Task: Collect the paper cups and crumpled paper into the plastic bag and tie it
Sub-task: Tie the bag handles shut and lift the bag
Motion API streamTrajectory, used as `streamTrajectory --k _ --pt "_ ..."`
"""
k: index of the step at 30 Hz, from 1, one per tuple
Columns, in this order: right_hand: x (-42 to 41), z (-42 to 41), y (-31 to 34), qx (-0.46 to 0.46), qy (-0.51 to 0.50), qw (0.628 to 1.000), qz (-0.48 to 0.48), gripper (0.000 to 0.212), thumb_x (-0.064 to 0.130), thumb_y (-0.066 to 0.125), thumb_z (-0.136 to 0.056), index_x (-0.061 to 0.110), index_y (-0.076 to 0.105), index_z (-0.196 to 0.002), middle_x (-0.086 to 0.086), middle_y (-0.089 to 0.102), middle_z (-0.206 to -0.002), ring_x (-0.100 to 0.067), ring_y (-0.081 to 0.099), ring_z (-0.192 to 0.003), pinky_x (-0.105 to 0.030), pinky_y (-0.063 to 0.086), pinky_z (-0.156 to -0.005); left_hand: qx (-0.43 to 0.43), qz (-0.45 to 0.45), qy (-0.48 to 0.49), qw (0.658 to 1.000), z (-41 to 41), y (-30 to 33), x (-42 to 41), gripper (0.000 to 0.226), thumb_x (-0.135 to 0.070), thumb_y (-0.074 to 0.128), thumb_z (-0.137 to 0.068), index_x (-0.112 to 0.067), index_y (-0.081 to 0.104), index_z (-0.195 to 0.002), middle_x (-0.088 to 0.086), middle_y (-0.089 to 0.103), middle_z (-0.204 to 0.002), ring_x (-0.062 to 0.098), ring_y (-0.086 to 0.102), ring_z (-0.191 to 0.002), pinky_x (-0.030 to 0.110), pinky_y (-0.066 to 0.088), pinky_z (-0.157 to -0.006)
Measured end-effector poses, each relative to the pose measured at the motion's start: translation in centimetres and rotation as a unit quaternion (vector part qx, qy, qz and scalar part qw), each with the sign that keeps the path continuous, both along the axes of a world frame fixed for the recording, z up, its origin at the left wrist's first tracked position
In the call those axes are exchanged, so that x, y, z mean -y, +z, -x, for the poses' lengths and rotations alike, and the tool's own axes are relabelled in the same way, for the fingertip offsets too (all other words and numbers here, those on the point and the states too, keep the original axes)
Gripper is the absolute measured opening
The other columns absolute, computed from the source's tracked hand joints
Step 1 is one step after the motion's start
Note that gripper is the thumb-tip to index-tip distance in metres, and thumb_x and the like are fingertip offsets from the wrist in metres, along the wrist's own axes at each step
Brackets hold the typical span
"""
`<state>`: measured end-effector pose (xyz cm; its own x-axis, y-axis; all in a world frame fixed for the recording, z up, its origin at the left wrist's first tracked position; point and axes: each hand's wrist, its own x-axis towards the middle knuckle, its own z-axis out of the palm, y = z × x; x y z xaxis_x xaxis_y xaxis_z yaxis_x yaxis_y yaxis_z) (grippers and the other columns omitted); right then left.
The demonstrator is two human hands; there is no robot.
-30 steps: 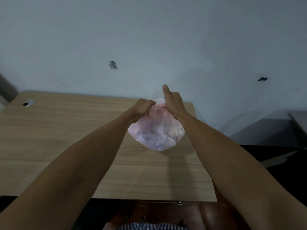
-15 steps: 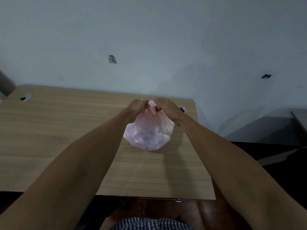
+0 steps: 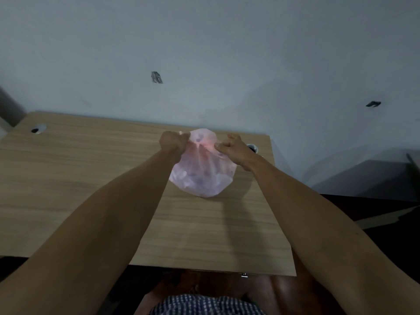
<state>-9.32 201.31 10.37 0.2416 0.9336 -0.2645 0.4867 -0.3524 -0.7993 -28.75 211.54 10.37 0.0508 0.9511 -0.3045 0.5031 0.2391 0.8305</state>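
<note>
The desk (image 3: 91, 189) has a light wood-grain top with the grain running left to right. Its far edge stands against a pale wall, and its near edge ends above a dark floor. A round cable hole with a metal rim (image 3: 38, 128) is set into the far left corner, and a second cable hole (image 3: 252, 147) sits near the far right corner. A translucent pink plastic bag (image 3: 202, 176), bulging with pale contents that cannot be made out singly, rests on the right part of the top, between the middle and the right edge, casting a soft shadow toward the near side.
</note>
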Motion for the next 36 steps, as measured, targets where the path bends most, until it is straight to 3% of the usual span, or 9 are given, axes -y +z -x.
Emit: streamTrajectory --k 2,5,8,13,17,23,27,31,36 --pt "0.6 -1.9 -0.6 0.016 -0.010 1.000 0.010 0.044 0.041 0.067 -0.097 -0.003 0.073 -0.100 -0.006 0.019 -0.166 -0.020 0.033 -0.148 -0.025 0.032 -0.109 -0.009 -0.020 0.046 0.999 1.6 0.0 -1.2 0.038 -0.035 0.072 -0.090 0.002 0.073 -0.084 0.021 0.071 -0.090 0.031 0.072 -0.098 0.033 0.054 -0.067" --pt "0.7 -3.3 -0.9 0.008 -0.018 1.000 0.013 0.051 0.041 0.073 -0.093 -0.002 0.051 -0.077 -0.006 0.033 -0.162 -0.022 0.041 -0.143 -0.039 0.036 -0.117 -0.049 -0.025 0.050 0.997 2.8 0.1 -1.8 0.036 -0.036 0.075 -0.088 -0.004 0.070 -0.073 0.012 0.067 -0.077 0.029 0.073 -0.094 0.022 0.046 -0.046" --pt "0.3 -3.5 -0.6 0.106 0.004 0.994 0.028 0.043 0.046 0.071 -0.092 0.003 0.072 -0.089 -0.009 0.039 -0.155 -0.023 0.043 -0.139 -0.038 0.042 -0.110 -0.118 -0.058 0.036 0.991 2.4 -0.7 -1.3 0.044 -0.043 0.076 -0.084 0.000 0.072 -0.076 0.015 0.071 -0.078 0.029 0.073 -0.090 0.024 0.041 -0.054" --pt "0.2 -2.9 -0.5 0.052 -0.016 0.998 -0.016 0.031 0.026 0.078 -0.085 0.003 0.065 -0.068 -0.005 0.059 -0.076 -0.016 0.057 -0.071 -0.029 0.038 -0.062 -0.177 -0.138 -0.031 0.974 1.8 -1.6 -0.3 0.060 -0.059 0.067 -0.088 -0.001 0.070 -0.074 0.018 0.070 -0.077 0.032 0.068 -0.082 0.029 0.035 -0.065" --pt "-0.6 -0.8 0.6 -0.121 -0.098 0.986 -0.058 0.018 0.022 0.082 -0.079 0.005 0.081 -0.085 0.004 0.075 -0.076 -0.005 0.068 -0.068 -0.019 0.051 -0.059 0.007 -0.137 -0.012 0.990 -0.5 -0.7 1.1 0.058 -0.050 0.081 -0.074 -0.009 0.046 -0.051 -0.005 0.041 -0.046 0.008 0.042 -0.044 0.025 0.031 -0.045" --pt "-1.9 0.7 0.9 -0.342 -0.161 0.922 -0.084 0.034 0.033 0.078 -0.087 0.000 0.073 -0.083 -0.021 0.071 -0.076 -0.027 0.074 -0.078 -0.036 0.058 -0.071 0.303 0.002 0.006 0.953 -3.2 0.7 2.6 0.046 -0.042 0.082 -0.078 0.002 0.069 -0.077 0.011 0.076 -0.075 0.021 0.069 -0.059 0.029 0.051 -0.052" --pt "-1.7 0.6 0.0 -0.333 -0.175 0.922 -0.092 0.009 0.014 0.078 -0.086 0.006 0.075 -0.090 -0.012 0.064 -0.070 -0.020 0.065 -0.064 -0.029 0.051 -0.061 0.379 0.054 -0.019 0.923 -3.6 0.4 3.2 0.032 -0.026 0.088 -0.077 -0.008 0.062 -0.073 0.012 0.062 -0.068 0.018 0.058 -0.057 0.030 0.050 -0.058" --pt "-0.9 0.6 -0.7 -0.267 -0.188 0.942 -0.080 0.032 -0.010 0.060 -0.088 0.003 0.069 -0.115 -0.008 0.065 -0.072 -0.011 0.055 -0.050 -0.023 0.044 -0.049 0.428 0.092 -0.098 0.894 -4.1 -0.5 4.0 0.007 0.004 0.066 -0.092 -0.001 0.065 -0.097 0.009 0.061 -0.076 0.017 0.060 -0.072 0.027 0.053 -0.067" --pt "-0.1 0.9 -1.4 -0.250 -0.236 0.936 -0.075 0.032 -0.005 0.055 -0.094 0.013 0.055 -0.121 -0.008 0.067 -0.078 -0.010 0.052 -0.047 -0.022 0.037 -0.040 0.408 0.126 -0.109 0.898 -4.3 -1.5 4.8 0.009 0.000 0.059 -0.097 -0.009 0.057 -0.101 0.010 0.070 -0.079 0.018 0.065 -0.067 0.029 0.056 -0.064"
